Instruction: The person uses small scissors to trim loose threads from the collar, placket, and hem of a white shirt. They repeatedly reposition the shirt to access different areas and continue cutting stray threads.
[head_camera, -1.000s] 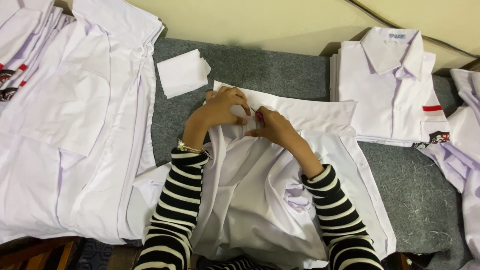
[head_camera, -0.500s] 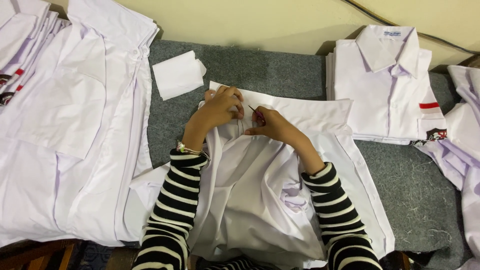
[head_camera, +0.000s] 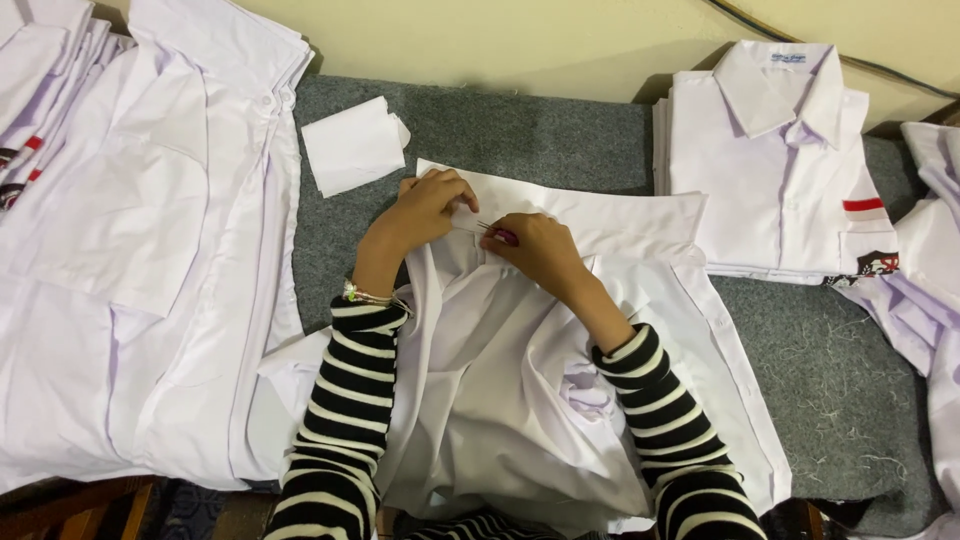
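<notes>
We have the white cotton shirt (head_camera: 520, 400) spread on the grey felt table (head_camera: 830, 380) — left hand (head_camera: 425, 210) pinches the collar band flat, right hand (head_camera: 535, 250) grips a small red-handled tool (head_camera: 497, 233). Keep fabric taut, tool tip shallow — folded shirt stack (head_camera: 780, 160) stays apart.

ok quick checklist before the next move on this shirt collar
1. Left hand pins the collar flat: ok.
2. Right hand grips a thin tool at the collar edge: ok; what kind of tool, cannot tell.
3. Shirt spread smooth under the arms: not ok, it is bunched and creased.
4. White fabric piece lies apart from the hands: ok.
5. Folded shirt stack clear of the work: not ok, the collar end touches it.
</notes>
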